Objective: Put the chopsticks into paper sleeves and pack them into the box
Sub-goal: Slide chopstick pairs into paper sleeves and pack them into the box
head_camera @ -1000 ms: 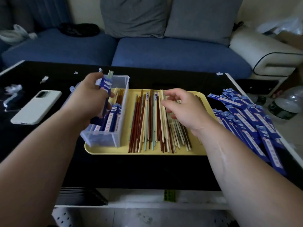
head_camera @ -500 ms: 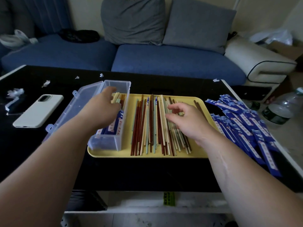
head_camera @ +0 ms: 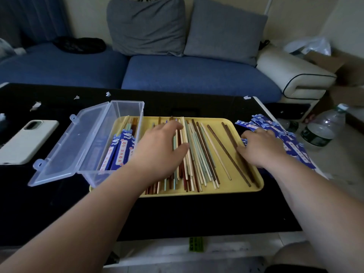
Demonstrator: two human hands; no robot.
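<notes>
Two hands, left hand (head_camera: 157, 150) fingers (head_camera: 173, 126) flat on loose chopsticks (head_camera: 199, 154), right hand (head_camera: 260, 148) fingers (head_camera: 259, 133) bent on paper sleeves (head_camera: 295, 144), grip unclear

I'm in a home living room: a blue sofa (head_camera: 197, 73) with two grey cushions (head_camera: 146, 24) faces my black table (head_camera: 197, 213), my phone (head_camera: 27, 141) lies there, and a water bottle (head_camera: 323, 128) stands on the floor.
</notes>
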